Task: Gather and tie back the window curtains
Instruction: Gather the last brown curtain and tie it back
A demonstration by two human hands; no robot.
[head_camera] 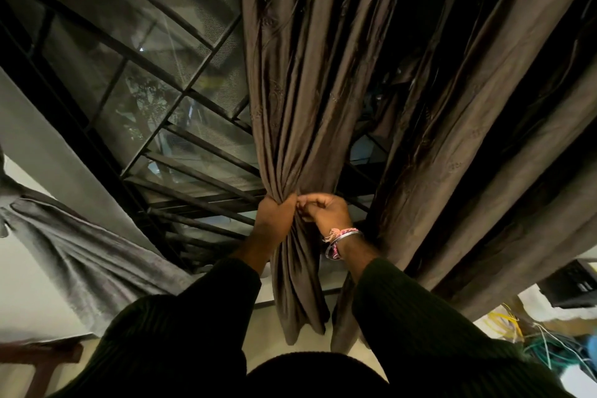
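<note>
Here left hand (277,216) and right hand (326,210) grip the gathered curtain (290,126).

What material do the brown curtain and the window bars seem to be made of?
Brown curtain: probably a satin-like woven fabric, since its soft folds show a slight sheen and faint embroidered motifs. Window bars: likely dark painted metal, being thin, straight and rigid; the finish is unclear in this light.

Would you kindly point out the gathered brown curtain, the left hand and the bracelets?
gathered brown curtain (290,126), head view, on the bunched folds above the hands.
left hand (276,213), head view, back of the hand.
bracelets (339,241), head view, right wrist.
</note>
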